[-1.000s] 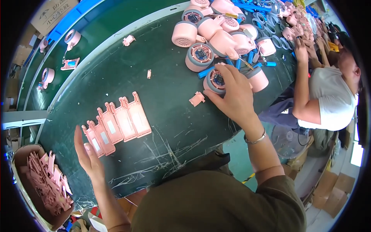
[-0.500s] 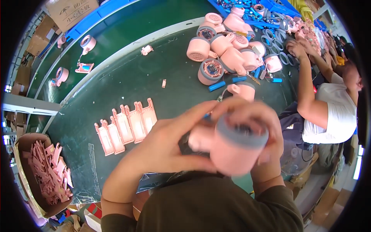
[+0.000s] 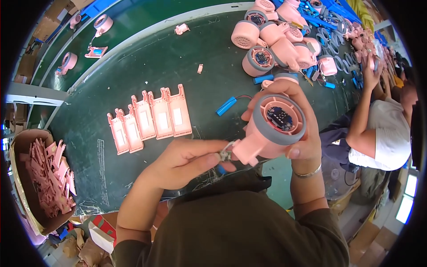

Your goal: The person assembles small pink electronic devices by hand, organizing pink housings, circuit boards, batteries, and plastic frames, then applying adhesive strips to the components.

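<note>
In my right hand (image 3: 309, 120) is a pink handheld fan head (image 3: 262, 138) with a grey rim, its open face turned up. A dark circuit board (image 3: 280, 118) shows inside it. My left hand (image 3: 180, 164) pinches the small wires (image 3: 226, 153) that come out of the neck of the fan head. Something blue peeks out beneath those fingers, mostly hidden. Beyond my hands lies a blue battery (image 3: 227, 107) with a lead. Several pink handle covers (image 3: 179, 113) stand in a row on the dark green table, left of the fan head.
Pink fan heads (image 3: 284, 52) are heaped at the far right, beside grey rings (image 3: 342, 64) and blue batteries. A cardboard box (image 3: 20, 178) of pink parts stands at the left. Fan units (image 3: 103, 25) sit on the conveyor behind. At right, a co-worker (image 3: 378, 129) reaches over the table.
The fan head has turned, bringing its board into clear view. My left hand has gone from its side to the wires at its neck. The co-worker's arms have shifted.
</note>
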Demonstrator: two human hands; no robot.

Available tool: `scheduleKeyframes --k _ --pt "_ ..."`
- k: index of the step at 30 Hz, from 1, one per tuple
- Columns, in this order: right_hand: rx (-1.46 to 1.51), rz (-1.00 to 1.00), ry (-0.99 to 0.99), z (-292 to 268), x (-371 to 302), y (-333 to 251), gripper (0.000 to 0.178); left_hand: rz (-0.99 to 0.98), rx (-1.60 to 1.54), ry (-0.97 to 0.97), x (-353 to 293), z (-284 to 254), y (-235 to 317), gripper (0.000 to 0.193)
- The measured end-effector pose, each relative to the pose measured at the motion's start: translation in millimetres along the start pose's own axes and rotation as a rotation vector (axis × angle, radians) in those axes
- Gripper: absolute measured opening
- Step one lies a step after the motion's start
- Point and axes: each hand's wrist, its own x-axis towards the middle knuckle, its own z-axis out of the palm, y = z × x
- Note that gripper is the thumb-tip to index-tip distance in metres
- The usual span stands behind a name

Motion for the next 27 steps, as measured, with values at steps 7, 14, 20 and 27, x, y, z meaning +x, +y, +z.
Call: scheduleKeyframes --k 7,14,20,27 --pt "0.076 -0.1 -0.222 0.9 6.3 6.2 0.088 0.011 -0.342 -0.084 -11.9 0.5 -18.3 0.029" --pt "-0.019 -0.114 -0.285 3.5 5.6 9.0 0.088 0.041 -0.275 0.152 -22.9 7.6 -22.2 0.023" --pt "-0.184 -0.177 -0.371 7.5 6.8 3.2 0.084 0.201 0.041 0.072 -34.6 -1.5 -23.8 0.036" --pt "-0.315 -0.47 -0.228 38.1 11.8 -7.6 0.03 0.145 0.328 0.178 -41.6 10.3 -28.3 0.033"
